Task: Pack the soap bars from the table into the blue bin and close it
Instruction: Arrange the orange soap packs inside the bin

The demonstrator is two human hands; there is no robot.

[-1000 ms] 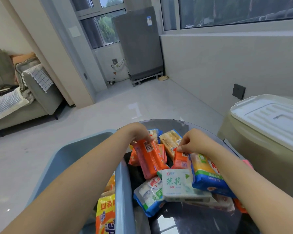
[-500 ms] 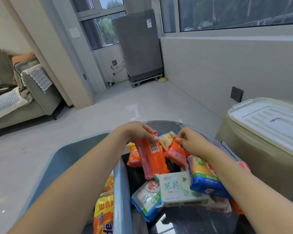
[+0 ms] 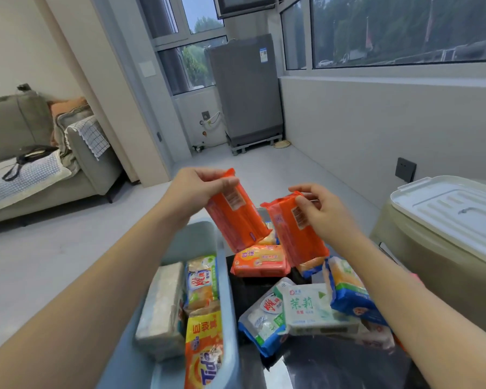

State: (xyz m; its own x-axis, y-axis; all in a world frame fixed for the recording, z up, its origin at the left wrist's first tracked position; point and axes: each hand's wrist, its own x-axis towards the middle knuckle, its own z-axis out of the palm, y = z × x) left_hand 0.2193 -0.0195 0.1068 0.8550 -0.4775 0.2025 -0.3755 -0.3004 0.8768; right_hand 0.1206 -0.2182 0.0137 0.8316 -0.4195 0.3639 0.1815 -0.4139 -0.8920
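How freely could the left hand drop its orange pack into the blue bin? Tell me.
Probably freely: the left hand holds its orange pack just above the open blue bin, nothing between.

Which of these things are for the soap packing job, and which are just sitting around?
For the job:
left hand, holding an orange soap pack
right hand, holding a second orange soap pack
blue bin, some packs already inside
soap packs on the table

Just sitting around:
sofa
grey appliance
beige lidded container
wall socket

Two orange soap bars [image 3: 237, 217] [image 3: 298, 230] aloft, tilted — blue bin [image 3: 225, 276] open, part-filled; others on table [image 3: 334, 363].
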